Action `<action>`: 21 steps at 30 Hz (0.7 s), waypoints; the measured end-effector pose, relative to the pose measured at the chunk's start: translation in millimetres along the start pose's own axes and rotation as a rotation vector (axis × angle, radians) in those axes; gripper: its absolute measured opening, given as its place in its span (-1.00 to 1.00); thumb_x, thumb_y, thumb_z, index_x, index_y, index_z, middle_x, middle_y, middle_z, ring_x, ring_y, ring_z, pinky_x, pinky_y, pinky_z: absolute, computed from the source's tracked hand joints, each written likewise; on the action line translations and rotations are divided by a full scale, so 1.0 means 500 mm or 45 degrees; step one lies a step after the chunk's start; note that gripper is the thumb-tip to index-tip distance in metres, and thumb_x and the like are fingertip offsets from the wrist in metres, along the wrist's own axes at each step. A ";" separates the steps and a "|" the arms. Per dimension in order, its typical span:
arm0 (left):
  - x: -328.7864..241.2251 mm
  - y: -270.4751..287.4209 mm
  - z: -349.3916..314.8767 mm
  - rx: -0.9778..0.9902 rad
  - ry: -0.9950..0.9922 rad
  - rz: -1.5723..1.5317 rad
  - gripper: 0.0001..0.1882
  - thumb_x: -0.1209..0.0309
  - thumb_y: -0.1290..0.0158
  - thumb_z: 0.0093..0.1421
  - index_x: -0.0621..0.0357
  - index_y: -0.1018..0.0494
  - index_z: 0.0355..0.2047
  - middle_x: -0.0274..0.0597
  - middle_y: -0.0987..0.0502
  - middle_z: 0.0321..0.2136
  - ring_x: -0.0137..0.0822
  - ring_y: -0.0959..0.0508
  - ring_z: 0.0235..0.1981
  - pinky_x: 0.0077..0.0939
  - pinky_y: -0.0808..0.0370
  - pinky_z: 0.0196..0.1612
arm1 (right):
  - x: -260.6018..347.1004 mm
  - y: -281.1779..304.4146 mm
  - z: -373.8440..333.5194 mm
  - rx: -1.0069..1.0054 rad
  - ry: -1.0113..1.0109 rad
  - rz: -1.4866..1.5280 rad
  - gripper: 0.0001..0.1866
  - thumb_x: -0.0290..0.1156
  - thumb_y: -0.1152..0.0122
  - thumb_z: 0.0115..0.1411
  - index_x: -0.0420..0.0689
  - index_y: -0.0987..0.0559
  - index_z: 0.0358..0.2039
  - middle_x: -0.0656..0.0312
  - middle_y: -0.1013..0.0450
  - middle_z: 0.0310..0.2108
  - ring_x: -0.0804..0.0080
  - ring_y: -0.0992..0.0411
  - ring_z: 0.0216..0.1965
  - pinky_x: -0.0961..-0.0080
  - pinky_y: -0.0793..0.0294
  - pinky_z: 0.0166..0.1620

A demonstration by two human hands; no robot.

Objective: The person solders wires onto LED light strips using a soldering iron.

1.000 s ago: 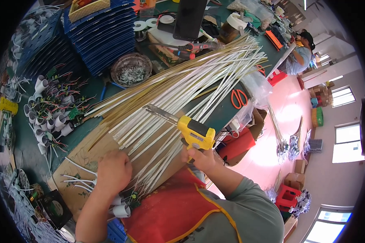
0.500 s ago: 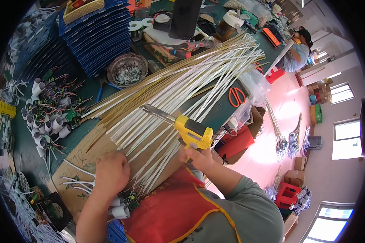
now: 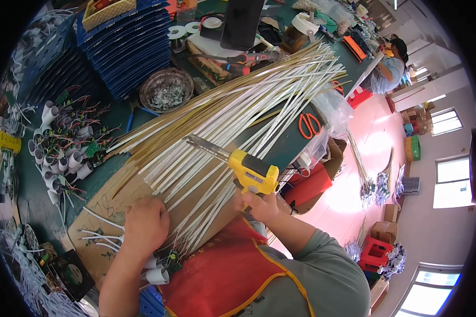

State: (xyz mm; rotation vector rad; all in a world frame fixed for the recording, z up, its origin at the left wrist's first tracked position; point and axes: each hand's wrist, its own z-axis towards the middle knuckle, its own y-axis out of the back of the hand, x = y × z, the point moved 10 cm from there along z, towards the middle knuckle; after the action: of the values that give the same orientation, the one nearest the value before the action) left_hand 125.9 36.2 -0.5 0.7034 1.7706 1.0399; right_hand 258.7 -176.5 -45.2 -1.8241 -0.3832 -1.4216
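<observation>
Pointing up and to the left, the yellow soldering gun (image 3: 251,171) sits just right of the frame's centre, its long metal barrel running from the yellow body toward the upper left and ending over the bundle of strips. The right hand (image 3: 258,205) is wrapped closed around the gun's grip from below, its fingers curled about the handle.

Under the barrel lies a fan of long white and yellowish strips (image 3: 232,113). Their long axis runs from the lower left, where the ends gather close together, to the upper right, where they spread wide across the green worktop (image 3: 24,182). The lower ends rest on a sheet of brown cardboard (image 3: 98,211).

The left hand (image 3: 145,226) lies knuckles up on that cardboard at the lower left of centre, fingers folded under and pressing on the gathered strip ends; what exactly it pinches cannot be told. Loose white wires stick out to its left.

Further out, white tube caps with small circuit boards and coloured wires (image 3: 63,145) fill the left side. A metal bowl of small parts (image 3: 166,90) sits above centre, beside stacked blue trays (image 3: 124,39). Orange-handled scissors (image 3: 310,125) lie to the right of the strips.
</observation>
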 end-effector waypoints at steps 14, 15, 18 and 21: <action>-0.006 -0.001 0.005 0.009 -0.012 -0.001 -0.89 0.39 -0.04 0.11 0.15 -0.50 -0.43 -0.05 -0.53 -0.33 0.02 -0.53 -0.19 -0.02 -0.46 -0.15 | -0.025 0.028 0.000 -0.076 -0.047 0.074 -0.25 -0.10 -0.39 0.16 -0.26 -0.29 0.20 0.20 -0.39 -0.51 0.37 -0.42 -0.52 0.40 -0.46 -0.38; 0.000 -0.004 0.004 0.020 0.018 0.004 -0.89 0.39 -0.04 0.11 0.15 -0.50 -0.43 -0.05 -0.53 -0.33 0.02 -0.53 -0.19 -0.02 -0.46 -0.15 | -0.023 0.033 -0.001 -0.065 -0.015 0.041 -0.24 -0.10 -0.38 0.16 -0.27 -0.28 0.20 0.20 -0.39 -0.51 0.37 -0.42 -0.52 0.40 -0.46 -0.38; 0.001 0.002 0.002 -0.008 0.012 -0.003 -0.89 0.38 -0.04 0.11 0.15 -0.50 -0.44 -0.05 -0.54 -0.32 0.02 -0.53 -0.18 -0.04 -0.46 -0.13 | -0.013 0.024 0.004 -0.014 0.010 0.021 -0.23 -0.09 -0.38 0.16 -0.27 -0.27 0.22 0.20 -0.38 -0.52 0.37 -0.41 -0.53 0.40 -0.45 -0.40; 0.000 -0.002 -0.012 0.043 0.006 0.005 -0.87 0.37 -0.07 0.10 0.14 -0.50 -0.37 -0.05 -0.54 -0.30 0.02 -0.52 -0.16 -0.06 -0.44 -0.10 | -0.007 0.009 0.006 0.025 0.004 0.050 -0.23 -0.09 -0.36 0.18 -0.27 -0.26 0.23 0.22 -0.36 -0.53 0.38 -0.39 -0.54 0.41 -0.44 -0.41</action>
State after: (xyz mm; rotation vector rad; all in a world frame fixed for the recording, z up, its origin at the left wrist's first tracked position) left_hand 120.3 33.5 -0.3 0.7262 1.7952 1.0170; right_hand 262.5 -176.5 -50.2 -1.8040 -0.3562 -1.3891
